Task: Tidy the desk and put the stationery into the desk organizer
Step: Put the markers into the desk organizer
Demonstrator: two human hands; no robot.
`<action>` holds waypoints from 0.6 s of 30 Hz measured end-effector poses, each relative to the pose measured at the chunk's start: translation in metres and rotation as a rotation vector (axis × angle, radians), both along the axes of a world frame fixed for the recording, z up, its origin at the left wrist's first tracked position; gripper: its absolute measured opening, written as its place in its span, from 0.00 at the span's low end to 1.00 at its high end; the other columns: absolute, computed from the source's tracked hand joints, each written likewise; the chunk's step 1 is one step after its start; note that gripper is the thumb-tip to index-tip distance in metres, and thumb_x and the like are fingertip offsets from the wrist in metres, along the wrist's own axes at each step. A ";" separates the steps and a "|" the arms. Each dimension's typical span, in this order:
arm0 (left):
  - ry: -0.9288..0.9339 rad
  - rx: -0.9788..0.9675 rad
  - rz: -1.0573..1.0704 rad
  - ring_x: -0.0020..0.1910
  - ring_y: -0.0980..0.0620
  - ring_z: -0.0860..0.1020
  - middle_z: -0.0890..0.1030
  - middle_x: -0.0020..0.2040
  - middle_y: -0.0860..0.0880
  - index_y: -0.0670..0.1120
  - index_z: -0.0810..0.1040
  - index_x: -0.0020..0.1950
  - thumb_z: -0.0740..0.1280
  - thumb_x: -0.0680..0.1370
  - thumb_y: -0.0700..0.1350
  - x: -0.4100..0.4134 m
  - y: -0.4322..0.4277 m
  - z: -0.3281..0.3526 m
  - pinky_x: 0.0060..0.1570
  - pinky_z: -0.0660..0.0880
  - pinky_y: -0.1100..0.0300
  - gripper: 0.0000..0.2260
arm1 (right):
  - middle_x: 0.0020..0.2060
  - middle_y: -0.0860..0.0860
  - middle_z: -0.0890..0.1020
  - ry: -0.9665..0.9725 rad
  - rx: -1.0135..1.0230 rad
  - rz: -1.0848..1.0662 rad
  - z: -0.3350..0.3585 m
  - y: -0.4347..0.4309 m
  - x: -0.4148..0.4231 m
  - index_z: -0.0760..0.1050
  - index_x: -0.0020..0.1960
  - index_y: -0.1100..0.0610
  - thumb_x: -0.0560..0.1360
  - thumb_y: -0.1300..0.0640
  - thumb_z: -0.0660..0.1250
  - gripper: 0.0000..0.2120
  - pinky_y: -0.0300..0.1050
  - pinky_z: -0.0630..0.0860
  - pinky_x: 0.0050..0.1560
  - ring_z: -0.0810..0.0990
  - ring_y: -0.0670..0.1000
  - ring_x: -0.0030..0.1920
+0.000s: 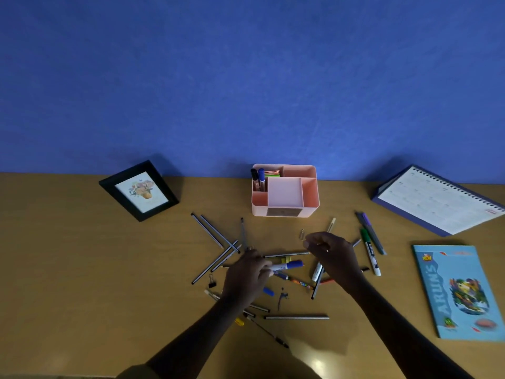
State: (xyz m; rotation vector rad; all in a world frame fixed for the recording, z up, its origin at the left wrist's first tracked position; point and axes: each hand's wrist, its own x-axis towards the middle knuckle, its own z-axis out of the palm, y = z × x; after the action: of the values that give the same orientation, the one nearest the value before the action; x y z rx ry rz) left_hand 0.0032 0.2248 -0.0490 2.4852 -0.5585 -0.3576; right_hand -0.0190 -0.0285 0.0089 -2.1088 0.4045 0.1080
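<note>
A pink desk organizer (311,203) stands at the back of the desk, with two markers (258,179) and coloured paper in its rear left compartments. Several pens and pencils (216,233) lie scattered in front of it. My left hand (246,277) is shut on a blue-capped marker (287,266), which points to the right. My right hand (332,258) hovers just right of centre with its fingers pinched together; I cannot tell whether something small is between them. A paper clip (301,234) lies just beyond it. A green marker (369,250) lies to the right.
A black picture frame (139,190) leans at the back left. A spiral calendar (440,199) rests at the back right, and a blue notebook (459,291) lies at the right. A black binder clip (212,281) and a long pencil (296,317) lie near my forearms.
</note>
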 end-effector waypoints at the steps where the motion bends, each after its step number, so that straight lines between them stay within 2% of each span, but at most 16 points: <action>1: 0.009 -0.045 0.049 0.46 0.61 0.77 0.78 0.51 0.57 0.52 0.86 0.59 0.72 0.80 0.53 0.002 -0.001 0.005 0.40 0.69 0.69 0.10 | 0.46 0.42 0.88 0.045 0.052 0.009 0.002 0.002 -0.001 0.85 0.53 0.49 0.80 0.56 0.74 0.04 0.32 0.80 0.43 0.86 0.39 0.47; 3: 0.010 -0.132 0.124 0.42 0.63 0.75 0.76 0.49 0.58 0.52 0.86 0.57 0.73 0.80 0.52 0.006 -0.005 0.014 0.38 0.66 0.72 0.08 | 0.44 0.47 0.89 0.094 0.191 -0.014 0.008 0.006 -0.001 0.85 0.55 0.51 0.81 0.56 0.74 0.04 0.38 0.83 0.43 0.88 0.46 0.46; 5: 0.001 -0.193 0.171 0.40 0.64 0.75 0.76 0.48 0.57 0.52 0.86 0.58 0.73 0.80 0.51 0.010 -0.009 0.022 0.37 0.68 0.71 0.08 | 0.46 0.50 0.89 0.072 0.314 -0.067 0.016 0.011 0.001 0.85 0.57 0.53 0.81 0.58 0.73 0.06 0.46 0.86 0.45 0.89 0.52 0.46; 10: -0.071 -0.343 0.235 0.43 0.60 0.80 0.79 0.50 0.55 0.50 0.85 0.62 0.72 0.82 0.49 0.020 -0.015 0.040 0.38 0.77 0.67 0.09 | 0.49 0.53 0.89 -0.022 0.415 -0.125 0.035 0.024 0.021 0.83 0.61 0.57 0.79 0.63 0.75 0.11 0.54 0.87 0.52 0.89 0.55 0.49; 13: -0.118 -0.398 0.290 0.44 0.60 0.80 0.80 0.50 0.56 0.51 0.85 0.63 0.72 0.83 0.50 0.026 -0.017 0.046 0.38 0.77 0.68 0.10 | 0.50 0.50 0.89 -0.098 0.324 -0.084 0.045 0.029 0.037 0.83 0.61 0.56 0.79 0.60 0.75 0.10 0.52 0.87 0.51 0.89 0.52 0.49; 18: -0.131 -0.407 0.429 0.45 0.60 0.80 0.81 0.51 0.55 0.51 0.82 0.68 0.72 0.83 0.50 0.032 -0.011 0.047 0.40 0.77 0.67 0.14 | 0.52 0.45 0.88 -0.260 0.048 -0.070 0.072 0.034 0.082 0.84 0.62 0.53 0.80 0.56 0.75 0.11 0.38 0.84 0.48 0.87 0.43 0.51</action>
State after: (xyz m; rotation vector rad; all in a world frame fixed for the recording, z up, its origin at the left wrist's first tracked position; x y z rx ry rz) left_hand 0.0351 0.2142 -0.0015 2.1617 -0.1178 0.0826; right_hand 0.0627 0.0058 0.0811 -2.0266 0.3151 -0.1939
